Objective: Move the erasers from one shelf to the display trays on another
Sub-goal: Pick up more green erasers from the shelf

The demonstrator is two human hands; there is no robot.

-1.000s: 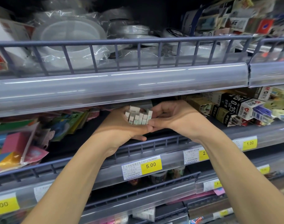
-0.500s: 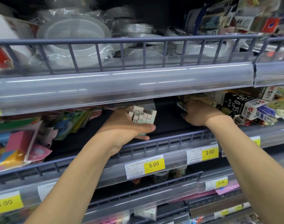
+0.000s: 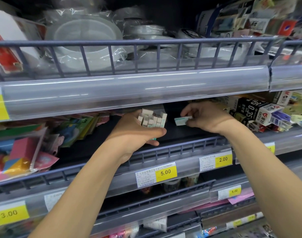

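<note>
Sideways: right hand [image 3: 208,117] pinches eraser [image 3: 181,120], long axis horizontal.

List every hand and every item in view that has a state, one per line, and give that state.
Left hand: grips a bundle of erasers.
Bundle of erasers: upright, clamped together, off the shelf floor.
Right hand: pinches a single eraser.
Single eraser: held lying flat, apart from the bundle.
Middle shelf: bare dark floor beneath the hands.
5.00 price tag: slotted in the rail.
</note>
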